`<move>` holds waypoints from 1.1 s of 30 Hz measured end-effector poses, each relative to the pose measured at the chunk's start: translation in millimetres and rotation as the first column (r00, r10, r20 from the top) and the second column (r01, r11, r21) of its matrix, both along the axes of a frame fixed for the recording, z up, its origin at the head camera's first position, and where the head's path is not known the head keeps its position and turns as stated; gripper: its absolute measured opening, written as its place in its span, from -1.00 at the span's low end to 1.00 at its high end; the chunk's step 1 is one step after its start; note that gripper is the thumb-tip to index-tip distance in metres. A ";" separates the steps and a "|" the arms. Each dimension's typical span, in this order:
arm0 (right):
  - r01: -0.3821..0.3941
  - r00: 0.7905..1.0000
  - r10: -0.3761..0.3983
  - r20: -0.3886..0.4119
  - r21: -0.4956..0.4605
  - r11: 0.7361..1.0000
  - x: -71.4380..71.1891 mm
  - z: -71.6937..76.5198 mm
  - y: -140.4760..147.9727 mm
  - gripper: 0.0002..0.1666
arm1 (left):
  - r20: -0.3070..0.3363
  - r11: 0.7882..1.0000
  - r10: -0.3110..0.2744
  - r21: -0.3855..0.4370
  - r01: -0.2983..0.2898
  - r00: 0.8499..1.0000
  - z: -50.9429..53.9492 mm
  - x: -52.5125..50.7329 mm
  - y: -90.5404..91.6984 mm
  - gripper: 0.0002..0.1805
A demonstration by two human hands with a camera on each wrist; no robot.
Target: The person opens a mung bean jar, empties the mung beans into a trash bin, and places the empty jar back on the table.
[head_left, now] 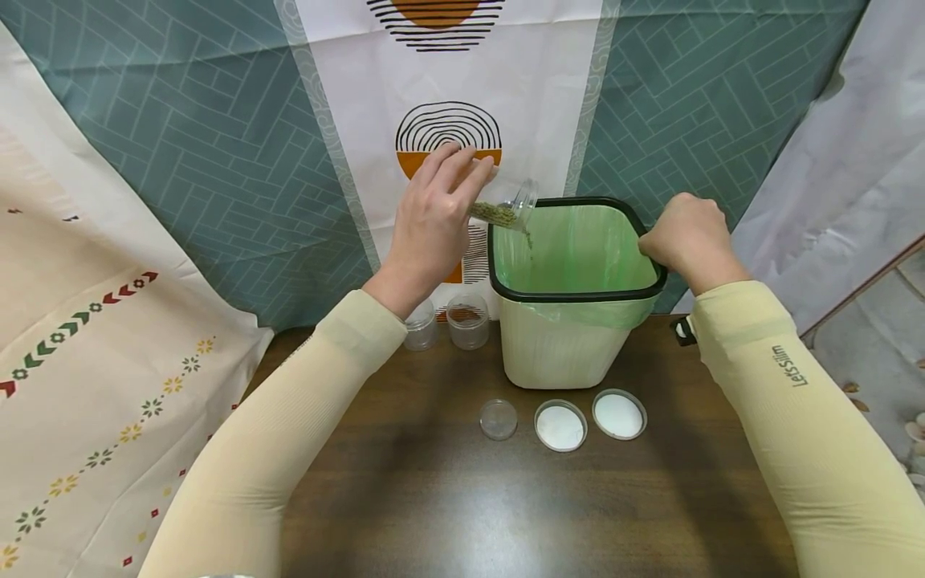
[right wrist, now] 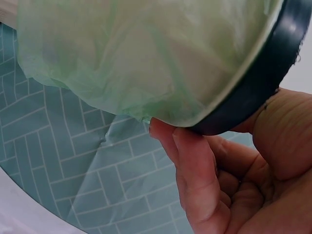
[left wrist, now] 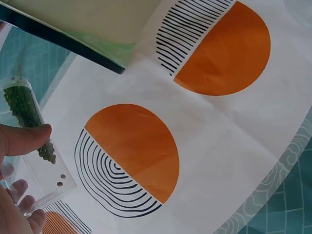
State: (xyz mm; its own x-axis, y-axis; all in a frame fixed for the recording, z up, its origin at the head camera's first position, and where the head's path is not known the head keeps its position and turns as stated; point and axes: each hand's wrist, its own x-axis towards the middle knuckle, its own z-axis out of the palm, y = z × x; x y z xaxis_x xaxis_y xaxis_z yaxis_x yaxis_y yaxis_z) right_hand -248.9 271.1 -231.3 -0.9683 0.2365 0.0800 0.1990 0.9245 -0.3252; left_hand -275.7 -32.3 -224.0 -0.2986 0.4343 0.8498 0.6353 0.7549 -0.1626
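My left hand [head_left: 436, 210] grips a clear plastic jar [left wrist: 48, 170] tipped sideways at the left rim of a trash can [head_left: 560, 345]. Small green beans [head_left: 495, 213] lie along the jar's lower side, and a few drop from its mouth into the can. In the left wrist view the thumb presses along the jar's wall. The can has a black rim [head_left: 578, 296] and a green bag [head_left: 571, 245] lining it. On the right side, my right hand [head_left: 690, 237] pinches the rim, thumb and fingers on either side, as the right wrist view shows.
Two clear jars [head_left: 468, 323] stand left of the can. In front of it lie a clear lid [head_left: 498, 420] and two lids with white inserts [head_left: 560, 426] [head_left: 619, 414] on the dark wooden table [head_left: 462, 506]. Patterned cloth [head_left: 217, 144] hangs behind.
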 end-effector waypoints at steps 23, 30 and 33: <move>-0.013 1.000 0.013 -0.011 -0.014 1.000 2.6 0.5 -0.9 -0.77 | -0.025 1.000 0.015 -0.015 -0.016 1.000 1.6 2.9 0.0 -0.59; -0.011 1.000 0.011 -0.013 -0.002 1.000 2.3 0.7 -1.0 -0.76 | -0.028 1.000 0.007 -0.011 -0.007 1.000 1.9 3.3 -0.4 -0.57; -0.007 1.000 0.007 -0.010 -0.002 1.000 2.3 0.8 -0.7 -0.76 | -0.032 1.000 -0.001 -0.007 0.000 1.000 2.4 3.3 -0.1 -0.57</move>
State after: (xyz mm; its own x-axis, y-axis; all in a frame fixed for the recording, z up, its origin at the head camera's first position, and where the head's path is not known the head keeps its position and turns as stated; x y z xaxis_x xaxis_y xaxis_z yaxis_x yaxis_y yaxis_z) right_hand -246.5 270.4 -230.5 -0.9692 0.2295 0.0896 0.1888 0.9253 -0.3288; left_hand -272.5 -32.4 -221.6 -0.2715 0.4408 0.8556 0.6301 0.7534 -0.1882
